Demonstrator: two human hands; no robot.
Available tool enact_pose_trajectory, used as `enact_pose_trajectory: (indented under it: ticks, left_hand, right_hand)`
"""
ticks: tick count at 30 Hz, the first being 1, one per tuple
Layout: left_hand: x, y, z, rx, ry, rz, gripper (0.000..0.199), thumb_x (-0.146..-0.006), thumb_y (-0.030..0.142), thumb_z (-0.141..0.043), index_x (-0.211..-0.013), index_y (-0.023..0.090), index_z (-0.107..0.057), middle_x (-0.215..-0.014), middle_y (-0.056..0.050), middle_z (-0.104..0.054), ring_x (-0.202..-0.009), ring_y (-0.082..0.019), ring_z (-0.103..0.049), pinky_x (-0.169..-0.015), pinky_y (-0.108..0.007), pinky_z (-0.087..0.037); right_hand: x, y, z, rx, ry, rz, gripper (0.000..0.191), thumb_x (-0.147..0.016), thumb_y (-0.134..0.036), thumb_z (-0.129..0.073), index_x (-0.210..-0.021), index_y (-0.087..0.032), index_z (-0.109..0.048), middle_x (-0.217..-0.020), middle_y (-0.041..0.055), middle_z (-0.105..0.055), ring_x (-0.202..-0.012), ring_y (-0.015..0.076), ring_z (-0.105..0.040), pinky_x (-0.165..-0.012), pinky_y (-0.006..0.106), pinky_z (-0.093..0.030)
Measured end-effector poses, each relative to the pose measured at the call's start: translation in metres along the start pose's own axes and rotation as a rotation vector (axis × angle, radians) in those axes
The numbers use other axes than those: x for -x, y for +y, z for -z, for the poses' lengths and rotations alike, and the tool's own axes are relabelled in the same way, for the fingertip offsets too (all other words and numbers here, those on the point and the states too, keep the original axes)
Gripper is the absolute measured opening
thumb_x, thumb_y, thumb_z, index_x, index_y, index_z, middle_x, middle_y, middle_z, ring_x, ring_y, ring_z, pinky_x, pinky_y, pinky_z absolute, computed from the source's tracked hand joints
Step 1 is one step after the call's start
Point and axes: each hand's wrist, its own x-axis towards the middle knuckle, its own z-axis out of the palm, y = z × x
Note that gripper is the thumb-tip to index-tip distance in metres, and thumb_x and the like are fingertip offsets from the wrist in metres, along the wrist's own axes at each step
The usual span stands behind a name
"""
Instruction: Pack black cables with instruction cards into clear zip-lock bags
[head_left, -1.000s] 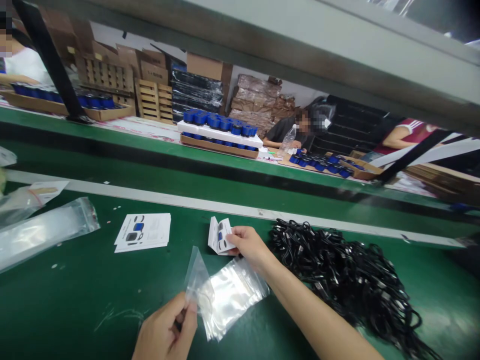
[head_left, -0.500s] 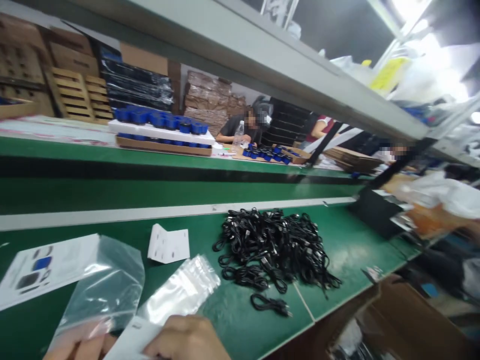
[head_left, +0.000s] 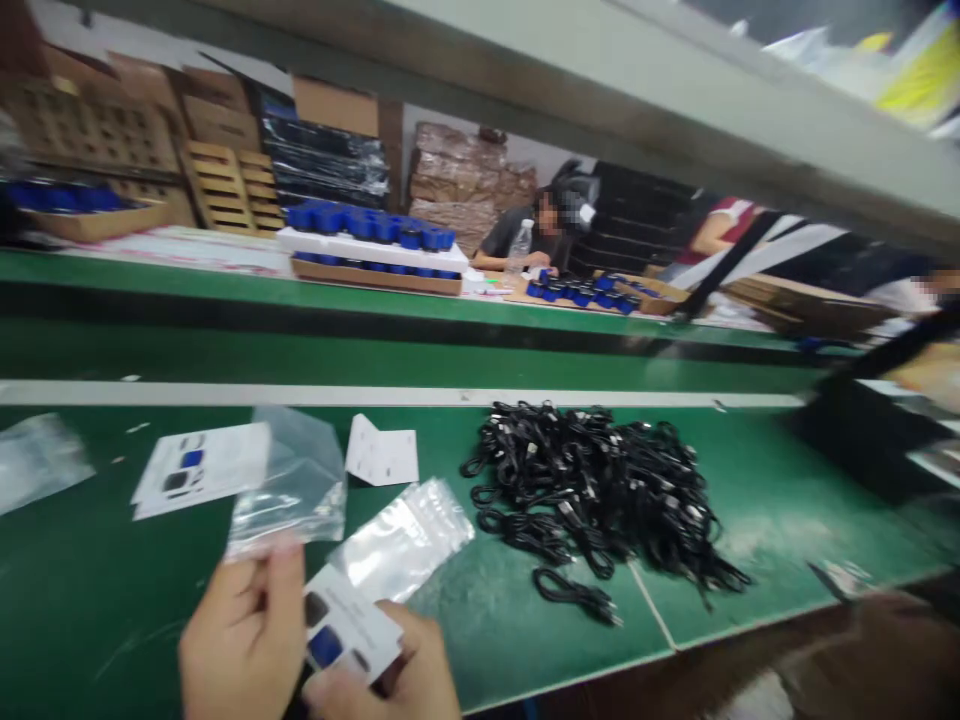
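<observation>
Between the thumb and fingers of my left hand (head_left: 244,630) is the edge of a clear plastic bag (head_left: 296,480), raised over the green bench. My right hand (head_left: 397,665) grips a folded printed leaflet (head_left: 349,625) with dark and blue pictures on it, close beside the left hand. Past the leaflet lies a stack of clear zip bags (head_left: 409,535). A white folded paper (head_left: 384,457) stands partly open behind that stack. Printed sheets (head_left: 176,475) lie to the left, partly behind the raised bag.
A heap of black coiled cables (head_left: 592,490) covers the bench's middle right, with one loose cable (head_left: 576,595) in front. Another plastic bag (head_left: 41,460) lies far left. A shelf beam (head_left: 525,90) crosses overhead. Blue parts (head_left: 367,222) sit on the rear ledge; a person (head_left: 525,235) works beyond it.
The view has swung left, so the bench things appear farther right. Both hands have come further into view, and the leaflet now shows its printed side. The bag stays in the left hand.
</observation>
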Motion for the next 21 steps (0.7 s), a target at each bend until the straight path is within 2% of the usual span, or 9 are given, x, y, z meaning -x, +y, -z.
enact_pose_trajectory:
  ticks: [1,3,5,8,11,13,15,17,21]
  left_hand:
    - [-0.001,0.005,-0.001,0.0,-0.027,-0.041,0.024,-0.084,0.038,-0.053,-0.068,0.021,-0.059,-0.047,0.006,-0.057,-0.044,-0.012,-0.057,-0.044,-0.019,-0.044]
    - [-0.002,0.012,-0.003,-0.012,-0.027,-0.095,0.027,-0.084,0.035,-0.049,-0.063,0.021,-0.057,-0.041,0.007,-0.054,-0.037,-0.01,-0.053,-0.039,-0.017,-0.04]
    - [-0.003,0.015,-0.003,-0.04,-0.013,-0.125,0.026,-0.084,0.033,-0.05,-0.062,0.021,-0.057,-0.042,0.006,-0.055,-0.037,-0.009,-0.053,-0.041,-0.017,-0.04]
    - [-0.001,0.015,0.001,-0.105,-0.035,-0.165,0.025,-0.083,0.032,-0.051,-0.061,0.02,-0.057,-0.044,0.006,-0.052,-0.04,-0.009,-0.051,-0.045,-0.017,-0.04]
    - [0.003,0.018,0.004,-0.143,-0.111,-0.212,0.028,-0.086,0.031,-0.047,-0.062,0.02,-0.057,-0.043,0.008,-0.046,-0.037,-0.008,-0.044,-0.041,-0.018,-0.035]
    - [0.007,0.02,0.006,-0.155,-0.147,-0.287,0.03,-0.087,0.029,-0.045,-0.059,0.02,-0.054,-0.043,0.008,-0.044,-0.036,-0.007,-0.042,-0.04,-0.017,-0.035]
    - [0.01,0.022,0.006,-0.187,-0.167,-0.38,0.031,-0.086,0.025,-0.045,-0.056,0.021,-0.049,-0.043,0.008,-0.044,-0.035,-0.007,-0.042,-0.04,-0.016,-0.035]
    - [0.014,0.022,0.004,-0.235,-0.18,-0.453,0.032,-0.086,0.021,-0.045,-0.054,0.021,-0.046,-0.043,0.008,-0.044,-0.036,-0.006,-0.043,-0.04,-0.016,-0.035]
    - [0.023,0.017,-0.002,-0.269,-0.252,-0.602,0.032,-0.088,0.018,-0.044,-0.056,0.021,-0.046,-0.046,0.006,-0.047,-0.04,-0.008,-0.048,-0.044,-0.019,-0.036]
  right_hand:
    - [0.002,-0.004,0.003,0.059,0.016,0.022,0.017,-0.069,-0.031,-0.073,-0.072,-0.017,-0.064,-0.061,0.0005,-0.064,-0.053,0.0151,-0.06,-0.048,0.021,-0.046]
    - [0.003,-0.02,0.012,0.245,0.021,0.138,0.021,-0.073,-0.025,-0.067,-0.055,-0.017,-0.06,-0.054,-0.0004,-0.06,-0.05,0.0134,-0.057,-0.048,0.02,-0.042]
    - [0.001,-0.038,0.022,0.4,0.033,0.293,0.026,-0.076,-0.019,-0.063,-0.05,-0.017,-0.059,-0.052,-0.0008,-0.058,-0.049,0.0122,-0.057,-0.05,0.02,-0.041]
    - [0.0,-0.056,0.033,0.517,0.115,0.593,0.018,-0.079,-0.011,-0.059,-0.063,-0.017,-0.064,-0.052,-0.0011,-0.058,-0.046,0.0105,-0.054,-0.047,0.019,-0.039]
    - [-0.001,-0.062,0.038,0.655,0.196,0.926,0.013,-0.082,-0.009,-0.055,-0.083,-0.016,-0.065,-0.055,-0.0004,-0.055,-0.045,0.0112,-0.051,-0.045,0.021,-0.036]
    - [-0.002,-0.063,0.039,0.783,0.222,1.031,0.015,-0.085,-0.012,-0.05,-0.089,-0.016,-0.064,-0.057,0.0014,-0.056,-0.047,0.0134,-0.05,-0.046,0.023,-0.035]
    - [-0.004,-0.064,0.04,0.936,0.201,1.003,0.019,-0.087,-0.015,-0.044,-0.092,-0.016,-0.063,-0.06,0.0028,-0.058,-0.048,0.0152,-0.051,-0.047,0.025,-0.036]
    - [-0.004,-0.065,0.04,1.071,0.167,0.905,0.022,-0.086,-0.015,-0.042,-0.091,-0.018,-0.063,-0.062,0.0026,-0.058,-0.049,0.0161,-0.053,-0.047,0.025,-0.036]
    - [-0.002,-0.067,0.04,1.156,0.146,0.689,0.022,-0.082,-0.014,-0.041,-0.072,-0.021,-0.059,-0.063,0.0021,-0.057,-0.047,0.0157,-0.053,-0.044,0.026,-0.034]
